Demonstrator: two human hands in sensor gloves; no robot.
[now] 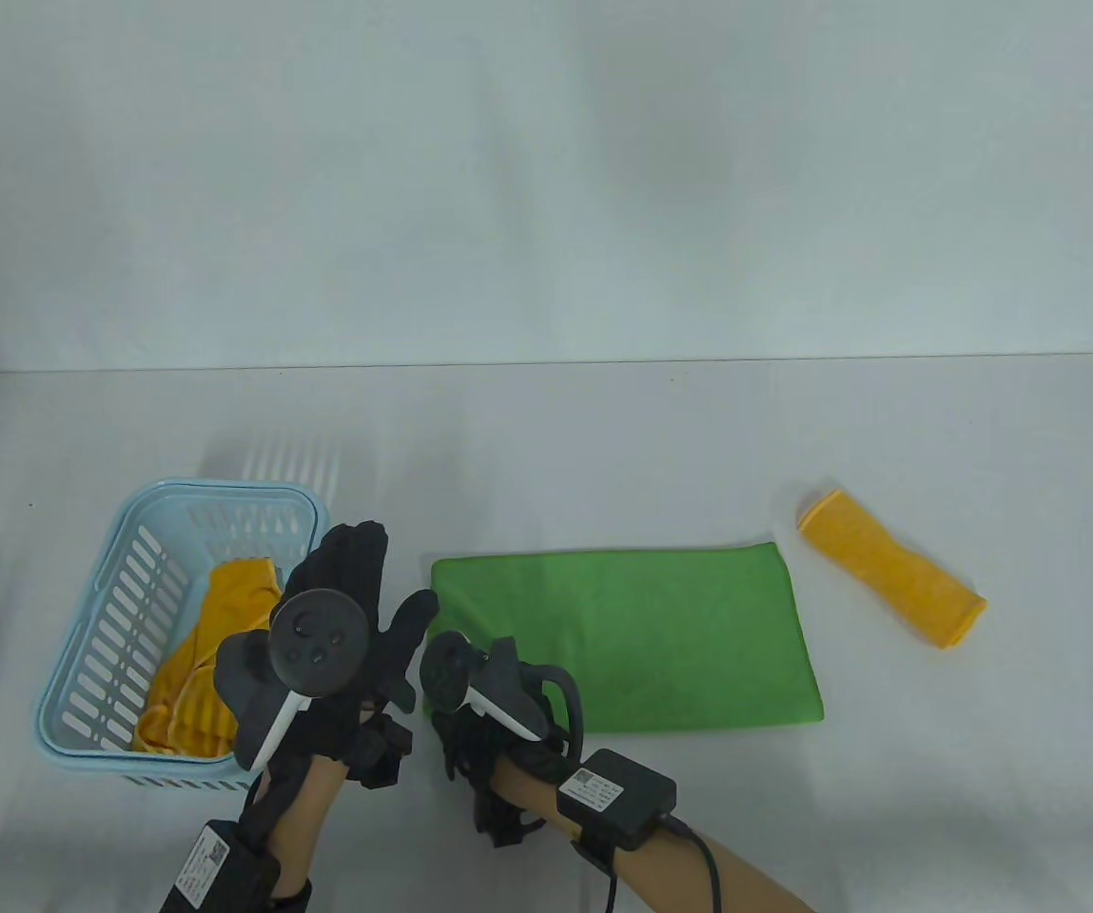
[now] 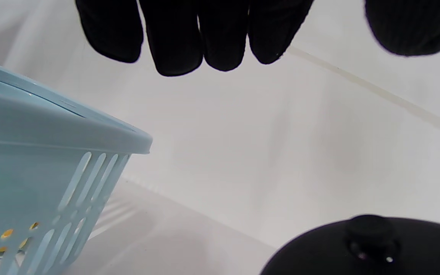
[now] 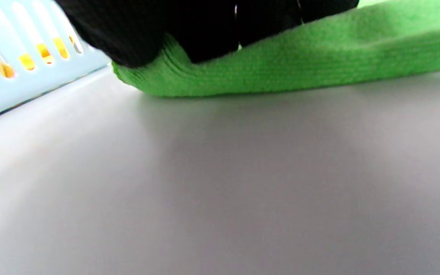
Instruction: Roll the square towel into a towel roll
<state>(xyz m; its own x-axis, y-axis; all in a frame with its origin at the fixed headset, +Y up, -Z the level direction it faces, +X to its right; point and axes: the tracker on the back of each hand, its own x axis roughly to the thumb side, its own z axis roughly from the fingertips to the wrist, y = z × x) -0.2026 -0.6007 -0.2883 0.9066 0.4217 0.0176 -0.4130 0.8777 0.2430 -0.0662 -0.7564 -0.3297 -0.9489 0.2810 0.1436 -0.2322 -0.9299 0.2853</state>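
A green towel (image 1: 641, 637), folded into a flat rectangle, lies in the middle of the table. My right hand (image 1: 456, 709) is at its near left corner, mostly hidden under the tracker. In the right wrist view its fingers (image 3: 204, 30) clamp the bunched, slightly lifted corner of the green towel (image 3: 319, 65). My left hand (image 1: 356, 571) hovers with straight fingers between the basket and the towel's left edge, holding nothing. In the left wrist view those fingers (image 2: 189, 38) hang free above the table.
A light blue slotted basket (image 1: 99, 609) with crumpled orange cloths (image 1: 194, 666) stands at the left, close to my left hand. A rolled orange towel (image 1: 891, 568) lies at the right. The table's far edge meets a white wall.
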